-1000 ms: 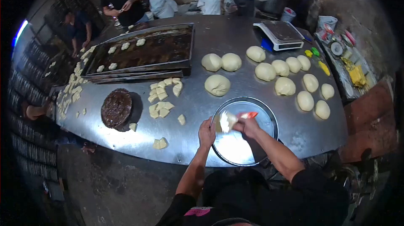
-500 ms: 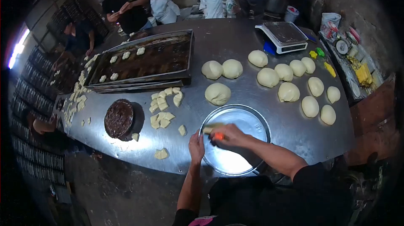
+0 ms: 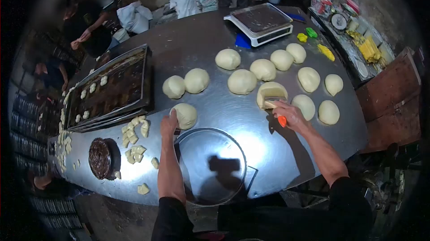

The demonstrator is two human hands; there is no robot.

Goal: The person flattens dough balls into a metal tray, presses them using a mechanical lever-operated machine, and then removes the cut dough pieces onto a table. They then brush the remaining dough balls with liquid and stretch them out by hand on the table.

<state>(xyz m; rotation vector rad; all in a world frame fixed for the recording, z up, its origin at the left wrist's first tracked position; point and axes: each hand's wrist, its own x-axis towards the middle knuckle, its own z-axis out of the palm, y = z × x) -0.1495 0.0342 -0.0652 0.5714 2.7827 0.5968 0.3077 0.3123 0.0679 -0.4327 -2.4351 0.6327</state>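
Observation:
My right hand (image 3: 290, 114) grips a dough scraper with an orange part (image 3: 282, 121). Its blade (image 3: 270, 102) is pressed into a pale dough ball (image 3: 271, 89), and a cut face shows behind it. My left hand (image 3: 169, 126) has its fingers stretched along the left side of another dough ball (image 3: 185, 116); its thumb is mostly hidden. Just below that ball lies a round metal pan (image 3: 210, 135), crossed by a shadow. Several more dough balls surround the scraper, including one (image 3: 303, 106) close to my right hand.
A digital scale (image 3: 264, 21) stands at the back. Stacked baking trays (image 3: 112, 86) lie at the left, with small dough pieces (image 3: 133, 153) and a bowl of dark filling (image 3: 99, 158) nearer. Other people (image 3: 85, 28) stand beyond the table's left end.
My right hand has moved from over the pan, right and away, bringing the scraper into a dough ball. My left hand has shifted from the pan's rim to a dough ball. The view has swung right.

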